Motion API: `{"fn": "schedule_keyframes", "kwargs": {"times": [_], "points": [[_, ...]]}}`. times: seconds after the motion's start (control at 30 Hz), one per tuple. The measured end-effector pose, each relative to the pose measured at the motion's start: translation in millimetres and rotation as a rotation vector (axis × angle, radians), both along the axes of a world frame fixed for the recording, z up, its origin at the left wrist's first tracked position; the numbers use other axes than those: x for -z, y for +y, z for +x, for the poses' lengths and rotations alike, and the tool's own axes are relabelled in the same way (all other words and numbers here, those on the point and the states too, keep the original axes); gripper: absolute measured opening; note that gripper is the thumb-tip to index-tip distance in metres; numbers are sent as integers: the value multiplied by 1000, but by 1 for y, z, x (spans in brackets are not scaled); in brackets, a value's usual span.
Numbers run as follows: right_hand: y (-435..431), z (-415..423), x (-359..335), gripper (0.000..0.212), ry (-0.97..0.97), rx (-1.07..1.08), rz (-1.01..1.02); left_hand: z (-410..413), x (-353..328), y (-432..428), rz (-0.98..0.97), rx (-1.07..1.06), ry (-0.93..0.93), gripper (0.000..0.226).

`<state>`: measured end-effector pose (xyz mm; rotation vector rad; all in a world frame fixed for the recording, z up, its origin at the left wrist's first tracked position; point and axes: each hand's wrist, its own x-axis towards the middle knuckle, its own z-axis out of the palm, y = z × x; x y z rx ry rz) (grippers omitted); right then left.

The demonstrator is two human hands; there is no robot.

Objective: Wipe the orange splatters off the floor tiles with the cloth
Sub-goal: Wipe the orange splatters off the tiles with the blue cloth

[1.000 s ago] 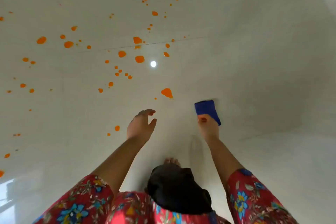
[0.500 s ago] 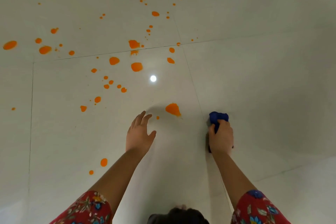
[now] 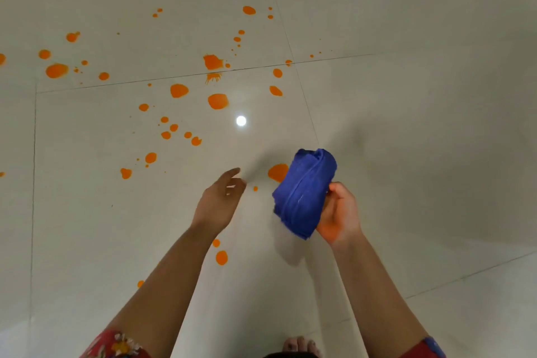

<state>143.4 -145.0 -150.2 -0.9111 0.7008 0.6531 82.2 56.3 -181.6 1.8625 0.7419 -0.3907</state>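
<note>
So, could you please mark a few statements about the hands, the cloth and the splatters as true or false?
1. The right hand grips the folded blue cloth. True.
2. The left hand holds a sponge. False: it is open and holds nothing.
3. Many round orange splatters dot the glossy white floor tiles. True.
4. Every splatter lies on one tile. False: they spread across several tiles, over the grout lines.

Large splat [image 3: 276,172]: right side was hidden behind the cloth [image 3: 305,192].
Toes [image 3: 299,345]: were cut by the picture's bottom edge.
</note>
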Motion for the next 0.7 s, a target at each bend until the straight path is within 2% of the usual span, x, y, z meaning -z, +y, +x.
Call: {"fn": "schedule_keyframes", "kwargs": {"times": [0.07, 0.17, 0.27, 0.33, 0.43, 0.5, 0.6, 0.7], "points": [[8, -4, -3, 37, 10, -78, 51, 11, -23, -9, -379, -76, -6, 34], [22, -5, -3, 23, -29, -93, -88, 14, -41, -14, -585, -41, -35, 35], [33, -7, -5, 16, -260, -174, -309, 13, -44, -11, -608, -118, -102, 35], [36, -12, -10, 19, -345, -259, -417, 12, -44, -11, -622, -155, -131, 29], [40, -22, -17, 31, -465, -440, -409, 11, -47, -13, -642, -207, -183, 13], [46, -25, -17, 36, -487, -457, -408, 13, -50, -15, -634, -205, -210, 11], [46, -26, -13, 37, -439, -358, -419, 13, -51, -17, -653, -224, -206, 13], [33, -20, -12, 37, -330, -279, -255, 14, -53, -13, -799, -349, -173, 15]]}}
